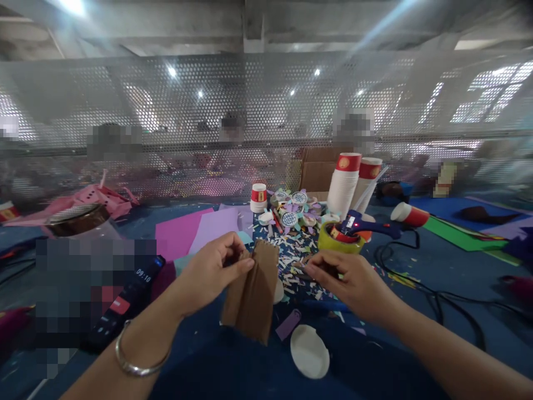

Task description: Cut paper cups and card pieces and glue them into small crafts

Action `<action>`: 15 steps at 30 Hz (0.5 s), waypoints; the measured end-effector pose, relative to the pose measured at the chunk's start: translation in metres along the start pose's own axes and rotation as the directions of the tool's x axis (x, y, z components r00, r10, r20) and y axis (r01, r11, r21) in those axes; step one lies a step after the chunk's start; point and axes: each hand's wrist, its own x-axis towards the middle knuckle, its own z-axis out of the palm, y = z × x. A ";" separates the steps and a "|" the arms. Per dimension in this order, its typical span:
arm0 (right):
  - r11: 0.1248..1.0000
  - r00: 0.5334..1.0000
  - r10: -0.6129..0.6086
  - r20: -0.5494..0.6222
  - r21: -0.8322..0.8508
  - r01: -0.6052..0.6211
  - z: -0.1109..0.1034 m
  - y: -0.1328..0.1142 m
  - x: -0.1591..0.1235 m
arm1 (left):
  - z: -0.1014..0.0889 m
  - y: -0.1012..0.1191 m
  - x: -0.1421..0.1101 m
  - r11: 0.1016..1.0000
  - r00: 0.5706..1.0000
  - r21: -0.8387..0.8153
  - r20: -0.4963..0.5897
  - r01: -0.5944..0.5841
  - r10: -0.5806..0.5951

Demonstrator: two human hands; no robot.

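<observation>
My left hand, with a silver bangle on the wrist, pinches a folded strip of brown corrugated cardboard between thumb and fingers. The strip hangs tilted above the blue table. To its right, my right hand is closed in a pinch, with a small brown scrap showing at the fingertips; it looks like torn cardboard. Below the hands lie a white cut cup bottom and a purple paper tag. Small paper scraps are scattered beyond the hands.
A blue glue gun rests on a yellow tape roll, its black cable trailing right. Behind stand stacked paper cups and several paper-petalled discs. Purple sheets, a lidded jar and a phone are left.
</observation>
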 end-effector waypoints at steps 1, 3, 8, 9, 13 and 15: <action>0.998 1.000 0.010 0.001 0.054 -0.010 0.001 -0.002 -0.001 | 0.007 0.001 -0.001 0.999 1.000 -0.045 -0.016 -0.013 0.012; 0.986 1.000 0.024 0.016 0.164 -0.026 0.004 -0.006 -0.002 | 0.020 0.006 -0.003 0.993 0.999 -0.120 0.029 -0.019 0.023; 0.956 0.997 0.045 0.063 0.287 -0.061 0.007 -0.010 -0.004 | 0.045 0.016 -0.009 0.966 0.995 -0.255 0.098 0.034 -0.009; 0.950 0.996 0.047 0.073 0.304 -0.067 0.008 -0.010 -0.004 | 0.048 0.017 -0.010 0.959 0.992 -0.277 0.122 0.054 -0.021; 0.923 0.990 0.057 0.130 0.370 -0.102 0.009 -0.010 -0.004 | 0.054 0.016 -0.011 0.951 0.985 -0.303 0.170 0.063 -0.011; 0.913 0.986 0.045 0.159 0.395 -0.105 0.010 -0.013 -0.004 | 0.054 0.016 -0.011 0.952 0.980 -0.302 0.199 0.059 0.003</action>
